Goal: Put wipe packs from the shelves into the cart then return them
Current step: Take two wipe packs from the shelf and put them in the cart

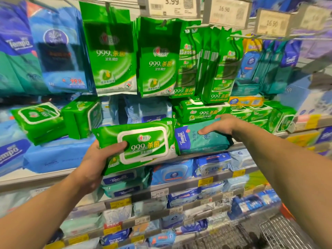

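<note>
My left hand (97, 159) grips a large green wipe pack (143, 146) with a white lid, held in front of the shelf with my thumb on its face. My right hand (221, 125) grips a teal Tempo wipe pack (203, 141) from above, thumb on the front; the pack lies at the front of the middle shelf (239, 145), touching the green pack's right end. The wire cart (280, 232) shows at the bottom right, below both hands.
Green sachet packs (158, 69) hang on hooks above. Stacked green packs (204, 112) sit behind my right hand, more at the left (39, 121). Blue Tempo packs (172, 173) fill the lower shelves. Price tags (172, 6) line the top rail.
</note>
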